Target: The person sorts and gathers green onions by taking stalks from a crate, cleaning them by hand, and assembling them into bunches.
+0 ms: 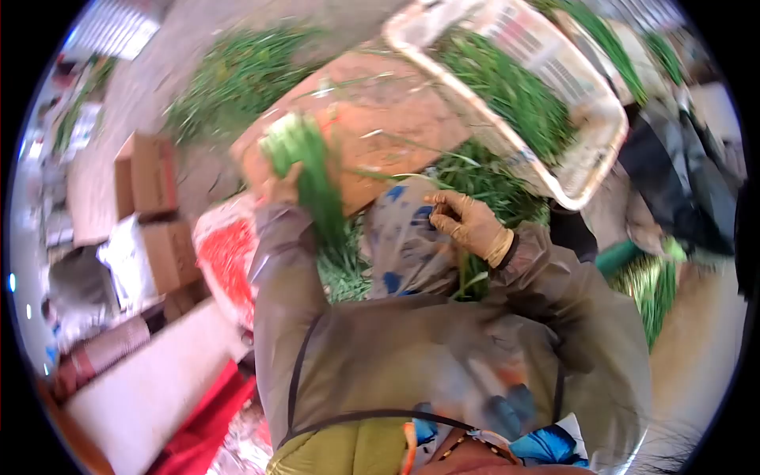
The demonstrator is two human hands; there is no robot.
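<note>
My left hand (pixel 281 188) is closed around a bunch of chives (pixel 305 162). Its pale cut ends point up and away over an orange-brown board (pixel 396 111), and the green leaves hang down towards my lap, smeared by motion. My right hand (pixel 473 226), in a yellowish glove, is held above my knee, which is covered in grey cloth with blue patches (pixel 400 237). Its fingers are curled together; whether anything small is between them I cannot make out. Loose green leaves (pixel 491 178) lie beyond the right hand, beside the board.
A dirty white plastic basket (pixel 507 146) holding chives stands at the upper right. More chives (pixel 237 75) lie on the floor beyond the board. At the left are a red-and-white sack (pixel 226 257) and cardboard boxes (pixel 146 178). A black bag (pixel 681 174) is at the right.
</note>
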